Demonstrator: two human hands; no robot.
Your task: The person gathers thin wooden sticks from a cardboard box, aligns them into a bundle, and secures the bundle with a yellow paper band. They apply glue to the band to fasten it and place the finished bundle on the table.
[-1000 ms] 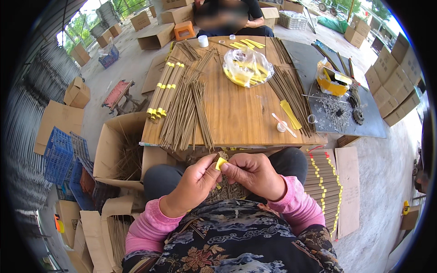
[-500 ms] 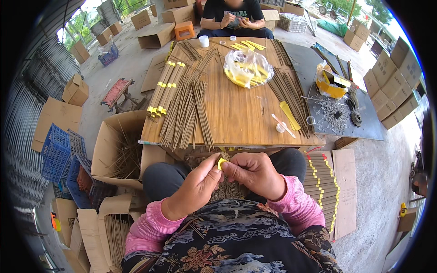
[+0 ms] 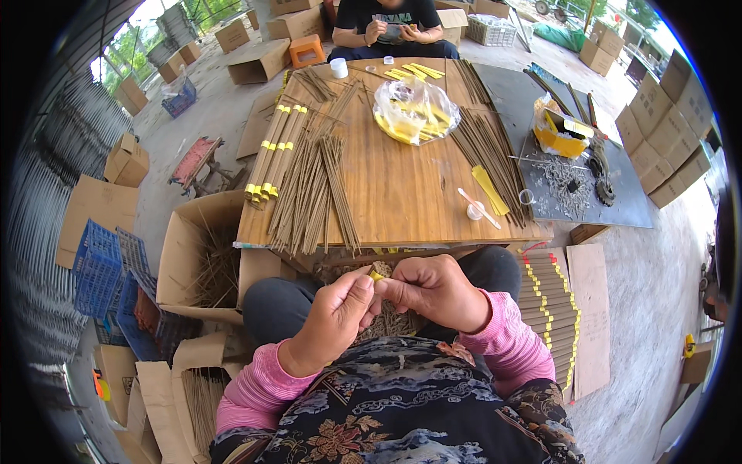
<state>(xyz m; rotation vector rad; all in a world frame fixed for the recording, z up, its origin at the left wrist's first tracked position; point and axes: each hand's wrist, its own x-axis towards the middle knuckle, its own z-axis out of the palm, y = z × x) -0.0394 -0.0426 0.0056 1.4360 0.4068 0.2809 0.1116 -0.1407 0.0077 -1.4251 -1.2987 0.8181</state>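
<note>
Hands as before — left hand (image 3: 334, 315) and right hand (image 3: 434, 290) still pinch yellow-banded stick bundle (image 3: 378, 274)

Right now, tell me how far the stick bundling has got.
Done: banded bundles on the wooden table, more stacked at the person's right. In hand: both hands, left and right, pinch a yellow band on one bundle. Left: loose sticks on the table.

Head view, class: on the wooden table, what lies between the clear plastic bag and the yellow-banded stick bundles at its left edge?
In the head view, loose brown sticks fan across the wooden table between the plastic bag and the banded bundles.
</note>
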